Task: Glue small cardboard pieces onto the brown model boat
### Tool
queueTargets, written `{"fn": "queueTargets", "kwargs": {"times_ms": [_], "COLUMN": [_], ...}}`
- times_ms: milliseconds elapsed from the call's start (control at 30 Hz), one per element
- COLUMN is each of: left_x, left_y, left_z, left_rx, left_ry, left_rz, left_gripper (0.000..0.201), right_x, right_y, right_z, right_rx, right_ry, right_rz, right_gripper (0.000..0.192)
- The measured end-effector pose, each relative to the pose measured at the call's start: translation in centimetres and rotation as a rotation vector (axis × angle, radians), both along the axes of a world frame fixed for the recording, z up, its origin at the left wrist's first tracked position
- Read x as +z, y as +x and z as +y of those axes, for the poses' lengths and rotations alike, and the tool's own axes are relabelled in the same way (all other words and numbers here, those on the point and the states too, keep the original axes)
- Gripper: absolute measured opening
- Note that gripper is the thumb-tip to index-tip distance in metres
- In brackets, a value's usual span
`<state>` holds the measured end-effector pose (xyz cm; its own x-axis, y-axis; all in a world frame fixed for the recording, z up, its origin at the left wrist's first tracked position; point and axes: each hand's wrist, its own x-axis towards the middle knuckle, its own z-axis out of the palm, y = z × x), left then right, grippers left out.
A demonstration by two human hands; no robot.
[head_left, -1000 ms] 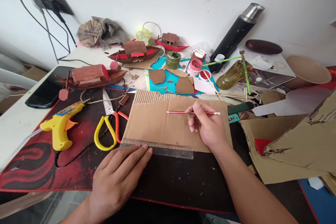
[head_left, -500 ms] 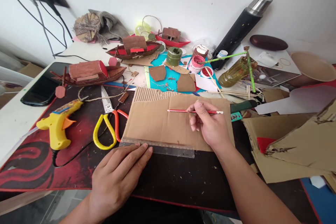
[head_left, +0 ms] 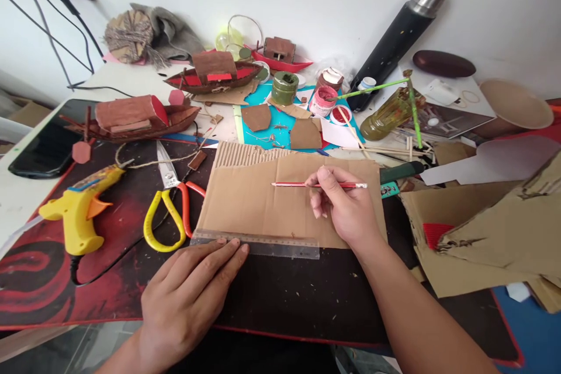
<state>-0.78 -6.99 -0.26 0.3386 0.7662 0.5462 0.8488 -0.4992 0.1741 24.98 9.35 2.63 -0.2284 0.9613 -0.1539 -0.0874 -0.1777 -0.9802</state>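
A clear plastic ruler (head_left: pixel 284 246) lies along the near edge of a brown cardboard sheet (head_left: pixel 245 204). My left hand (head_left: pixel 190 292) rests with its fingers stretched over the ruler's left half, pressing on it from above. Above the sheet's right part, my right hand (head_left: pixel 344 204) pinches a red pencil (head_left: pixel 289 184), its tip pointing left and the white eraser end sticking out on the right. Whether the pencil tip touches the cardboard I cannot tell. At the sheet's far left edge the top layer is torn off and ridges show.
Left of the sheet lie scissors (head_left: pixel 166 210) with yellow and orange handles and a yellow glue gun (head_left: pixel 83 210). Behind stand model boats (head_left: pixel 135 117), paint jars (head_left: pixel 284 89) and a leaning black thermos (head_left: pixel 394 41). Cardboard scraps (head_left: pixel 491 234) pile up at right.
The whole view has shifted, so everything appears a little farther left. Both hands, the ruler, the pencil and the sheet keep nearly the same places relative to each other.
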Motion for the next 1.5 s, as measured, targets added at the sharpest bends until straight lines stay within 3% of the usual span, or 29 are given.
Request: {"fn": "queueTargets", "kwargs": {"times_ms": [433, 733, 1033, 1300, 1500], "left_x": [-0.1, -0.1, -0.1, -0.2, 0.0], "left_y": [-0.1, 0.0, 0.0, 0.1, 0.2], "left_z": [0.0, 0.0, -0.1, -0.1, 0.1], "left_rx": [-0.002, 0.001, 0.010, 0.008, 0.006], "left_ry": [0.013, 0.009, 0.003, -0.001, -0.008], "left_rz": [0.020, 0.020, 0.011, -0.016, -0.030], "left_gripper": [0.029, 0.029, 0.030, 0.031, 0.029], "right_x": [0.3, 0.6, 0.6, 1.0, 0.7], "right_y": [-0.1, -0.4, -0.9, -2.6, -3.3], "right_z": [-0.4, -0.6, -1.9, -3.0, -2.9], "right_rx": [0.020, 0.079, 0.252, 0.410, 0.398], "right_ry": [-0.026, -0.038, -0.130, -0.093, -0.100], "right_rz": [0.004, 0.153, 0.114, 0.119, 0.081], "right_gripper": [0.060, 0.063, 0.057, 0.056, 0.060]}}
